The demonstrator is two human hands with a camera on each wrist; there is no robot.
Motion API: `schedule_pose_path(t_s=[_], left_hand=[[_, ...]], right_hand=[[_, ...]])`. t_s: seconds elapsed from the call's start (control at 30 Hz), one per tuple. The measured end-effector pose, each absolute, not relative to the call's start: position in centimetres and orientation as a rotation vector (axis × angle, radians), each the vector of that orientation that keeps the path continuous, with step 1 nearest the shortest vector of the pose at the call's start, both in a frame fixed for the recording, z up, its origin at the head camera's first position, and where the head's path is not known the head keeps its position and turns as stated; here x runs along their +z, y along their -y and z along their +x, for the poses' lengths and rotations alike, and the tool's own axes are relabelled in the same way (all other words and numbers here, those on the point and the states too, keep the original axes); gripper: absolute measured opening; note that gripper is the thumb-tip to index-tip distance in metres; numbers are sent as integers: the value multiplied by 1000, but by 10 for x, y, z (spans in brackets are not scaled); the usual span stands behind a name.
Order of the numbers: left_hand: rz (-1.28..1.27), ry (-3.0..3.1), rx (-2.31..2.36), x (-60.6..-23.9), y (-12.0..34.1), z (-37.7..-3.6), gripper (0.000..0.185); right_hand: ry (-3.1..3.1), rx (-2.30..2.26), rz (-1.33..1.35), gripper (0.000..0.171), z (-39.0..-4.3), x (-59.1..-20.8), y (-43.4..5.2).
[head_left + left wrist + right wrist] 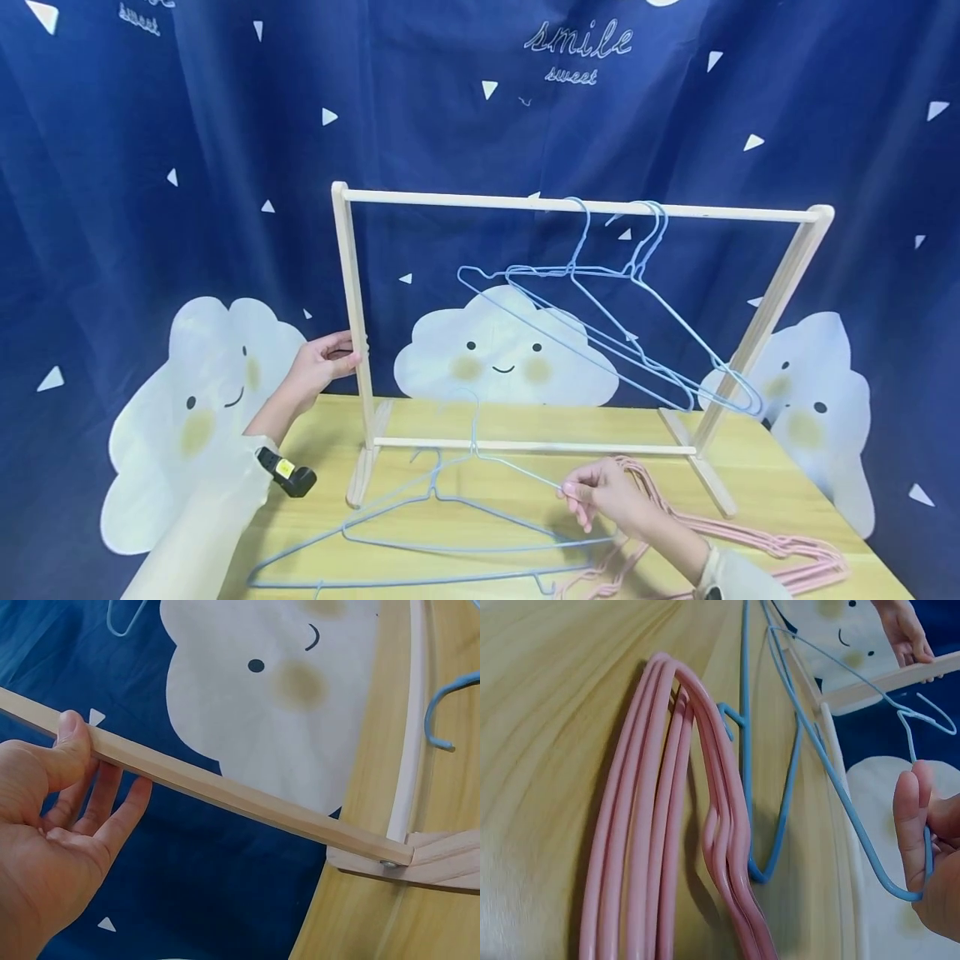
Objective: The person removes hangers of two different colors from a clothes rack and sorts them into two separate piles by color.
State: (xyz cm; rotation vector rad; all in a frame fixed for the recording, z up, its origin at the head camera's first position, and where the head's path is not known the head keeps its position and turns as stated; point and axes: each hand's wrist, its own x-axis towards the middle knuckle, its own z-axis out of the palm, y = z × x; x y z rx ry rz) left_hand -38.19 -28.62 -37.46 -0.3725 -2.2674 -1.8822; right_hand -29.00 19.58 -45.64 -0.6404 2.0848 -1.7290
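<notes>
Blue curtain (435, 125), left grip (318, 368) outstretched, pinching rack post (349, 275), right grip (611, 493) pinching blue hanger (480, 550)

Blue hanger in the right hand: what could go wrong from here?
1. The right hand pinches the held blue hanger at one end only, so its hook might swing off line.
2. It overlaps a blue hanger lying on the table in the head view; the two could snag, though contact isn't clear.
3. The left hand holds only the left upright; a bump might twist the rack.
</notes>
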Motion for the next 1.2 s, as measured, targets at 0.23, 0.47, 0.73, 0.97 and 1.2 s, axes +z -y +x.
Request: schedule_pose_path(t_s=[0.23, 0.47, 0.73, 0.97, 1.2], left_hand=[[-390, 2251, -1909, -373, 286, -383, 54], [-386, 2246, -1919, -372, 285, -383, 53], [-396, 2239, -1916, -374, 286, -383, 52], [-383, 2230, -1923, -375, 287, -384, 52], [-366, 2229, -1925, -375, 286, -384, 53]], right_hand=[[-2051, -1730, -584, 40, -287, -457, -185], [-2031, -1690, -546, 37, -284, -462, -174], [-2014, -1674, -531, 34, -282, -467, -167], [-2140, -1603, -585, 27, -283, -472, -164], [-2330, -1472, -666, 19, -283, -473, -155]])
